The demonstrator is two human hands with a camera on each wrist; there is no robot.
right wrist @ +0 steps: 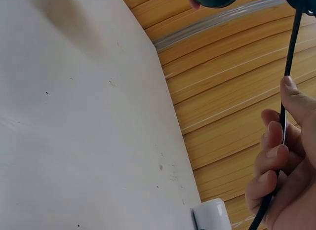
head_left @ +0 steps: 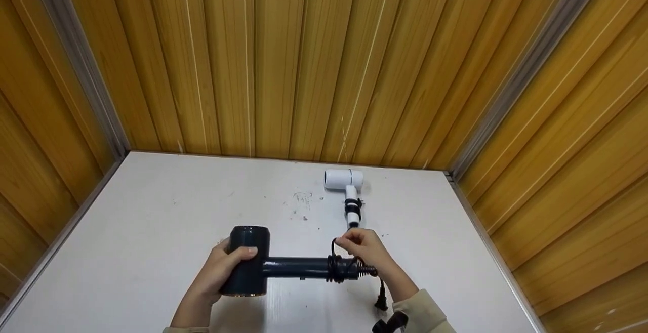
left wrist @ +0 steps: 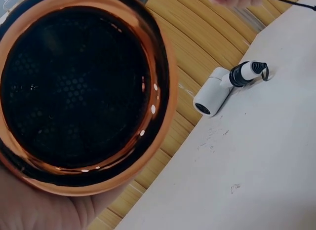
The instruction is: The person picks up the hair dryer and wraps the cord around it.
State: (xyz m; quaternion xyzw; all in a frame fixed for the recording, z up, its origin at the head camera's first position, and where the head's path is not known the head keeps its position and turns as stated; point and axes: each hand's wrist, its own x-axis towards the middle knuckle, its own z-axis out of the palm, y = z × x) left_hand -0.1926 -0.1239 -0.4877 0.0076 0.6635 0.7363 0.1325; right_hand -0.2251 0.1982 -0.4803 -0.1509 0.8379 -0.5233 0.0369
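Note:
My left hand (head_left: 212, 272) grips the barrel of a dark hair dryer (head_left: 247, 264), thumb across its front. Its handle points right, held above the table. In the left wrist view, the barrel's round end with a copper-coloured rim (left wrist: 165, 106) fills the left side. Black cord coils (head_left: 334, 269) wrap the lower handle. With thumb and curled fingers, my right hand (head_left: 372, 249) holds a stretch of the cord (right wrist: 292, 50) just above those coils; the right wrist view shows it running across the fingers. The plug (head_left: 381, 301) dangles below the right hand.
A white hair dryer (head_left: 338, 179) lies near the back of the white table (head_left: 167, 232), its black cord wound round the handle. Wood-patterned panels (head_left: 273, 70) stand behind and at both sides. Small dark marks dot the tabletop.

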